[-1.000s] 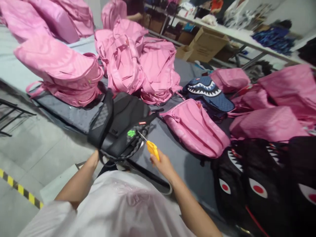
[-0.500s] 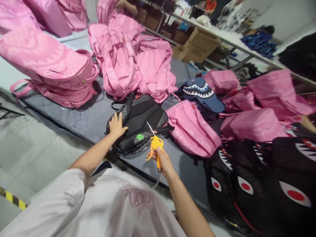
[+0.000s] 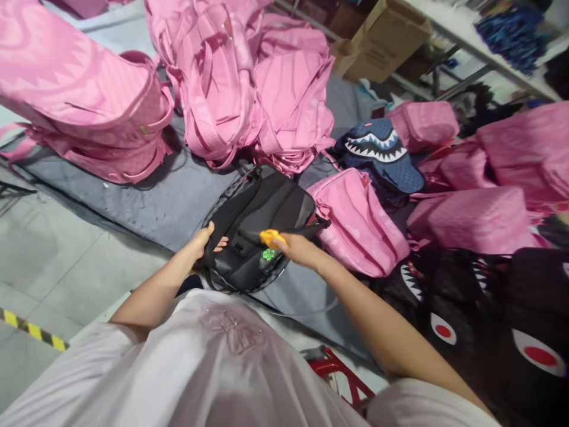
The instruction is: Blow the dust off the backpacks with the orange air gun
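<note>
A black backpack [image 3: 275, 198] lies on the grey-covered table in front of me, its padded side and straps up, with a green tag [image 3: 268, 254] on it. My left hand [image 3: 208, 240] grips a strap at the backpack's left edge, the thumb on top and the fingertips showing through on the inner side. In my right hand [image 3: 296, 249] is a yellow air blow gun [image 3: 272, 238], held over the backpack and pointing left. Its thin nozzle is blurred against the black fabric.
Pink backpacks [image 3: 222, 89] crowd the far side, and another pink backpack [image 3: 358, 222] lies close on the right. Beyond it sits a blue shark-mouth backpack [image 3: 377, 154]. Black backpacks [image 3: 444, 296] stand at the right. A cardboard box [image 3: 386, 38] and red metal frame [image 3: 342, 373] also show.
My left hand has gone from lying spread on the backpack to gripping its left strap. My right hand has raised the blow gun and turned it to point left across the backpack.
</note>
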Action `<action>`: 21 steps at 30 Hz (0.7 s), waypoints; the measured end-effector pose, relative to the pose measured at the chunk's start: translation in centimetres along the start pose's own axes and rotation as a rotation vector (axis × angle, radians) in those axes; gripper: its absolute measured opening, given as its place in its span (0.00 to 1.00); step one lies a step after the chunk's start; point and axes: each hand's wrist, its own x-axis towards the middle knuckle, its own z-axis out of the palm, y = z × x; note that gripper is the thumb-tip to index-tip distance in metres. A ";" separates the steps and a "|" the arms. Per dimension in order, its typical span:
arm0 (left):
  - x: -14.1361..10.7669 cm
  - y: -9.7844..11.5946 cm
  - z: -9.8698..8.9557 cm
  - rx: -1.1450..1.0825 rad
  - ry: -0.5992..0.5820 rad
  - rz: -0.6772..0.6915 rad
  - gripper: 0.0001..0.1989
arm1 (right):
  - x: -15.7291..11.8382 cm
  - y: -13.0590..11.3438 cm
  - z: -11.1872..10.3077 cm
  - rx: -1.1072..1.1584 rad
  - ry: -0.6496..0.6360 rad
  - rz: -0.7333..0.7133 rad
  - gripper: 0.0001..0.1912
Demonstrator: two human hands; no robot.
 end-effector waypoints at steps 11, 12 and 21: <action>1.4 0.9 0.3 0.193 0.056 -0.052 0.30 | -1.4 -1.7 -1.3 -0.013 0.144 0.065 0.22; 1.1 0.7 0.5 0.289 0.074 0.007 0.30 | -1.4 -2.0 -1.1 -0.017 0.096 0.045 0.21; -2.4 -3.6 4.8 1.327 0.273 0.808 0.32 | -4.6 0.2 -4.3 -0.170 -0.094 0.194 0.25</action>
